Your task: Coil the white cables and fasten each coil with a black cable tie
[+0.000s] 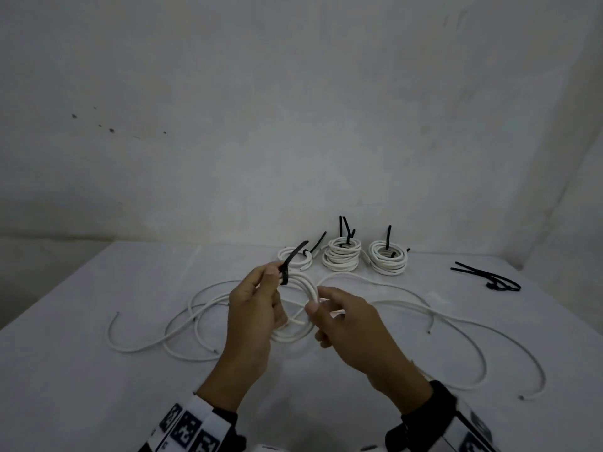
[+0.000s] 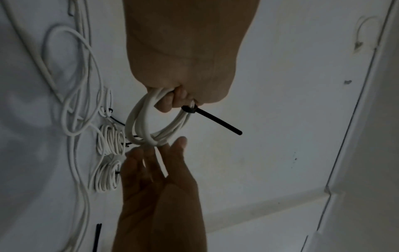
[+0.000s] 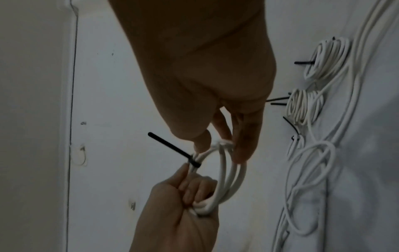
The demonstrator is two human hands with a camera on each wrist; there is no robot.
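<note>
A person's hands work above a white-covered desk (image 1: 81,370), where loose white cables (image 1: 169,334) sprawl in wide loops at the left. The left hand (image 1: 253,316) has its fingers curled round one side of a small white coil (image 1: 301,288), held up off the desk; a black cable tie (image 1: 288,264) wraps the coil just above that grip, its free tail sticking up and away. The right hand (image 1: 350,324) meets the opposite side of the coil, its thumb and fingertips pinching the strands while the fingers stay fairly straight. Behind the hands, near the desk's back edge, three finished coils (image 1: 341,257) sit in a row, each with black tie tails standing up from it. More loose cable (image 1: 489,347) trails in long curves to the right. At far right, well apart from the coils, spare black cable ties (image 1: 486,276) lie on the desk.
</note>
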